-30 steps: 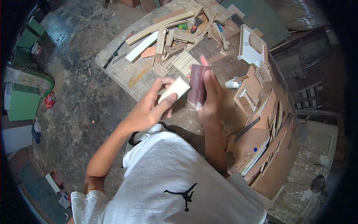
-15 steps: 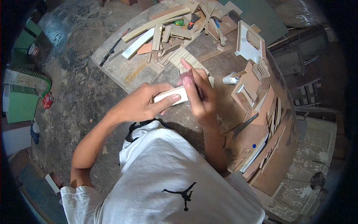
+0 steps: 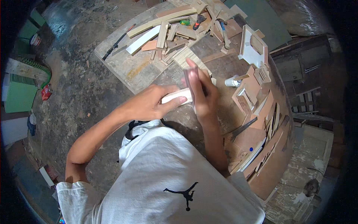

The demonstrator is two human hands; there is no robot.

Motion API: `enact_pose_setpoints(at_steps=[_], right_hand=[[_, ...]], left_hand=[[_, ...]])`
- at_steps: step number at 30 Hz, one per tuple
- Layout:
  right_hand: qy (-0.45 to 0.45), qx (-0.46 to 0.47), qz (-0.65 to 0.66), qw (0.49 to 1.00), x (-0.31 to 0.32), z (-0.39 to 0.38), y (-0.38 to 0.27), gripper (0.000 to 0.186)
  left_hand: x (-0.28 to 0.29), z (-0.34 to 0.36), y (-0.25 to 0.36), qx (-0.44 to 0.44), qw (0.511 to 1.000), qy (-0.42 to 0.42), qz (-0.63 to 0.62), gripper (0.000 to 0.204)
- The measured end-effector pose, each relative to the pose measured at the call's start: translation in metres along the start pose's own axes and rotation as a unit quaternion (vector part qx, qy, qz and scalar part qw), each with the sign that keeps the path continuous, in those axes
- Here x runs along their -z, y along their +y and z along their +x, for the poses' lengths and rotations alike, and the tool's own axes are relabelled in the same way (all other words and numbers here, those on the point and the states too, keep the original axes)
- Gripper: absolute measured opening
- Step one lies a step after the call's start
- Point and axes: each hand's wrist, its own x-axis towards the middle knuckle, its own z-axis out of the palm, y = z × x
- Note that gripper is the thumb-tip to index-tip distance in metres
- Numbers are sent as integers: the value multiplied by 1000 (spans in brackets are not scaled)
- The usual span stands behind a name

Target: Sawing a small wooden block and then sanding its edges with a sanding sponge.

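My left hand (image 3: 153, 100) is closed round a small pale wooden block (image 3: 175, 98), with the thumb lying along its near side. Against the block's right end, my right hand (image 3: 204, 91) holds a thin, dark flat piece (image 3: 193, 89) that looks like a sheet of sandpaper. Its fingers point up and away, and motion blurs the piece. Just beyond both hands a light striped wooden board (image 3: 186, 56) lies on the worktable (image 3: 149, 76), partly hidden by the right fingers.
Wood offcuts (image 3: 162, 36), a scraper (image 3: 199, 21) and a hammer (image 3: 223, 33) lie at the table's far side. To the right are a white container (image 3: 232, 81), a handsaw (image 3: 244, 127) and stacked thin boards (image 3: 261, 156). A green cabinet (image 3: 20, 95) stands at the left.
Both hands, with the block, have shifted slightly right in view. The right hand and its thin piece have moved against the block's end. The whole scene has tilted slightly.
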Motion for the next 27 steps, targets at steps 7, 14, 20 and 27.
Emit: enact_pose_setpoints(at_steps=[7, 14, 20, 27], right_hand=[[-28, 39, -55, 997, 0, -13, -1, 32], [-31, 45, -58, 997, 0, -5, -9, 32], [12, 21, 5, 1000, -2, 8, 5, 34], [6, -30, 6, 1000, -1, 12, -3, 36]], left_hand=[[13, 1, -9, 37, 998, -22, -34, 41], [20, 2, -4, 76, 994, -37, -63, 42], [1, 3, -8, 6, 999, -28, -45, 38], [-4, 4, -4, -2, 999, -41, -19, 34]])
